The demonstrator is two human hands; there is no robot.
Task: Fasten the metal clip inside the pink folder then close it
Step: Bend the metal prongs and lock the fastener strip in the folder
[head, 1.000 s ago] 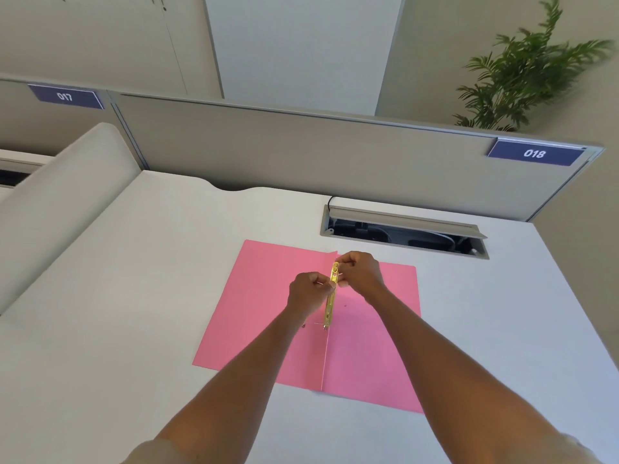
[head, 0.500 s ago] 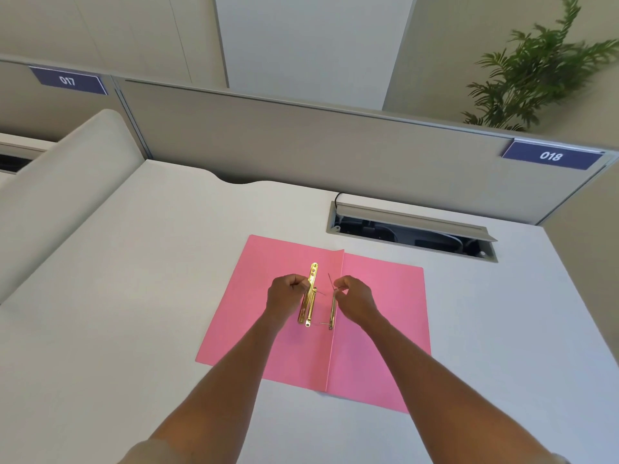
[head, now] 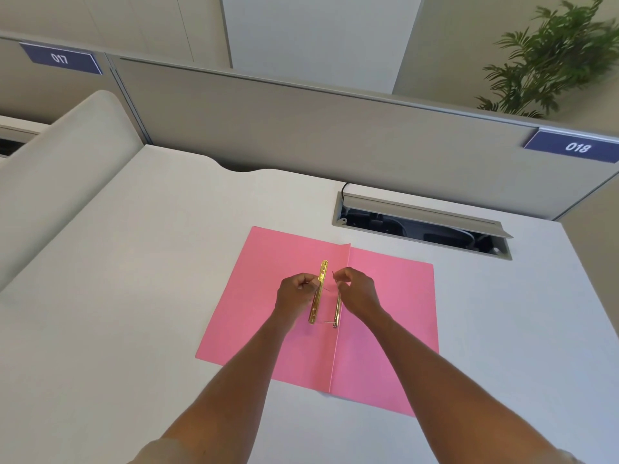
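Observation:
The pink folder point(head: 385, 313) lies open and flat on the white desk, its fold running down the middle. My left hand point(head: 296, 293) pinches a gold metal bar point(head: 319, 293), the loose top piece of the clip, held just left of the fold. My right hand point(head: 358, 289) pinches a thin upright prong point(head: 334, 276) of the clip's base strip point(head: 338, 311), which sits along the fold. The bar and the base strip are apart, side by side.
A cable tray point(head: 422, 224) with its lid raised is set into the desk behind the folder. Grey partition panels point(head: 301, 128) border the back and left. A green plant point(head: 549, 61) stands beyond the partition at the right.
One second ago both hands held the clip together over the fold. My left hand has since drawn the gold bar off to the left, while my right hand stays on the prong.

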